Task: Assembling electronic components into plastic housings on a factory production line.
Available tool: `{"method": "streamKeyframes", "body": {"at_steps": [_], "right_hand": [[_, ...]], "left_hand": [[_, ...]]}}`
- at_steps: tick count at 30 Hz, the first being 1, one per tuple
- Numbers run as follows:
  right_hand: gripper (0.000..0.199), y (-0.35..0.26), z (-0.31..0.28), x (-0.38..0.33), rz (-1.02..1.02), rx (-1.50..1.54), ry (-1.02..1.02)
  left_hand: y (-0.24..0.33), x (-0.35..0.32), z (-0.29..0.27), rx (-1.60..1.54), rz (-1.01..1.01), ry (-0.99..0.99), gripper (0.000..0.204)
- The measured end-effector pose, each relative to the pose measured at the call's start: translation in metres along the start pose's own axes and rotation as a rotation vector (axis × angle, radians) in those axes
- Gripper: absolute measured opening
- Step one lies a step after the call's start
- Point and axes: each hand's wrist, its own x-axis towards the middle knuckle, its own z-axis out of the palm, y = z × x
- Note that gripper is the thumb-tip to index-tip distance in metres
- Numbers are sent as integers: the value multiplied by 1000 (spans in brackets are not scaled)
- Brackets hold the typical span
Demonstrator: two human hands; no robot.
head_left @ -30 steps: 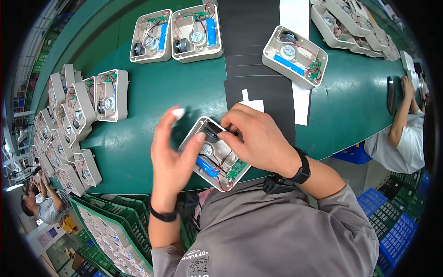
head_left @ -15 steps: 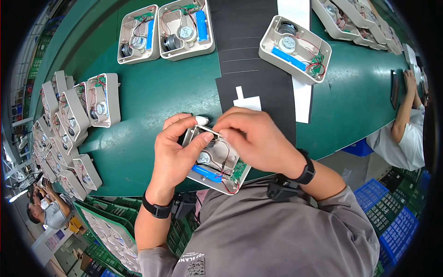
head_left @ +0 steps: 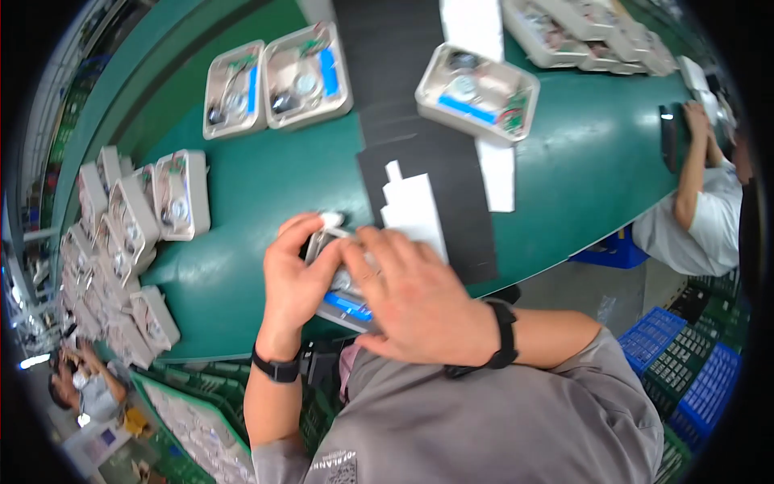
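In front of my body, at the table's near edge, lies a beige plastic housing (head_left: pixel 321 242) with a blue cylindrical battery (head_left: pixel 348 306) inside. My left hand (head_left: pixel 292 278) grips its left upper side, thumb over the rim. A white cover (head_left: pixel 331 219) sits on one left fingertip. Spread flat over the housing is my right hand (head_left: pixel 423 302), fingers stretched toward the left thumb. It hides most of the wires and the circuit board side. Motion blurs the fingertips, so small parts under them cannot be made out.
Several similar open housings (head_left: pixel 181 194) stand stacked at the left. Two (head_left: pixel 306 77) stand at the far left, one (head_left: pixel 477 93) at the far right, and more (head_left: pixel 556 32) beyond. White paper pieces (head_left: pixel 415 214) lie on a black mat (head_left: pixel 468 234). A co-worker's arm (head_left: pixel 693 161) is at right.
My right hand has gone from a pinch at the housing's upper rim to lying flat across it. The view has shifted, and more of the white paper shows beyond my hands.
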Motion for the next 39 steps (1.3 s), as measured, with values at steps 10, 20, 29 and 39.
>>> {"method": "streamKeyframes", "body": {"at_steps": [10,20,29,39], "right_hand": [[93,69,-108,-88,230,186,177],[80,289,-200,-131,740,-604,602],[16,117,-114,-20,162,130,264],[17,99,-19,44,-86,-329,170]], "left_hand": [[-5,22,-63,806,404,644,65],[-29,83,-117,995,270,684,49],[-26,37,-97,922,321,538,36],[13,-55,-36,743,498,219,26]]}}
